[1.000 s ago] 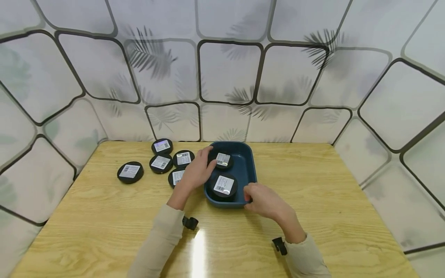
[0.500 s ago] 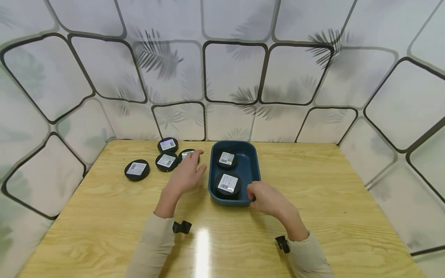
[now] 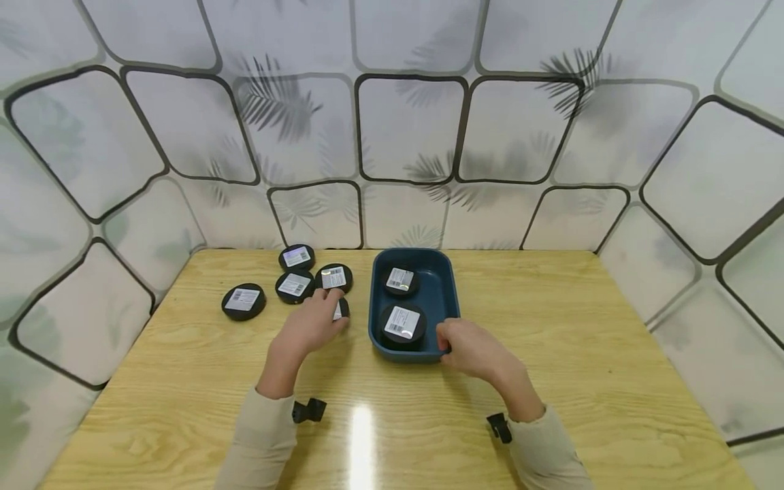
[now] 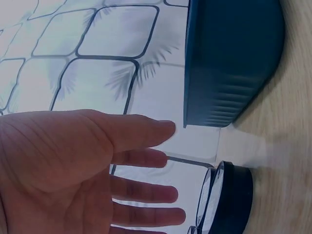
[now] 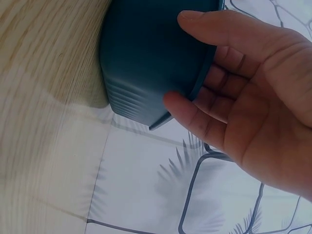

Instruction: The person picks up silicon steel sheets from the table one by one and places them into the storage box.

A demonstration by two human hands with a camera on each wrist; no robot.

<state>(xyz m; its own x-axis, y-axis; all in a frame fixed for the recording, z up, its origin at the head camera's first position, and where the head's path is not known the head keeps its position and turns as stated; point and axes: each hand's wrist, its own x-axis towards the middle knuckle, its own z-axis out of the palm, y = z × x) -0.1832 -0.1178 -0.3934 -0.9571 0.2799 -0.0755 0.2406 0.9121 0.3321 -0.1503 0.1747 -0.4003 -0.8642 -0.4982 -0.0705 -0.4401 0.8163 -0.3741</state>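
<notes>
My left hand (image 3: pixel 308 324) reaches over a round black disc (image 3: pixel 343 308) with a white label, partly hidden under the fingers. In the left wrist view the fingers (image 4: pixel 146 188) are extended, with a black disc (image 4: pixel 236 195) just past their tips. My right hand (image 3: pixel 476 350) grips the near right corner of a deep blue tray (image 3: pixel 442 299). Its fingers go over the rim and the thumb (image 5: pixel 204 24) lies against the outer wall. Two labelled black discs sit inside along the tray's left side, a far one (image 3: pixel 401 280) and a near one (image 3: pixel 402 325).
Left of the tray, more labelled black discs lie on the wooden table (image 3: pixel 184 395): one (image 3: pixel 333 278) just beyond my left hand, one (image 3: pixel 295 286) beside it, one (image 3: pixel 297 257) at the back and one (image 3: pixel 243 301) farther left. A patterned backdrop (image 3: pixel 410 129) rises behind.
My left hand has moved left from the tray's left rim, past the discs, then down toward the viewer onto the nearest one. The right hand keeps its grip on the tray corner.
</notes>
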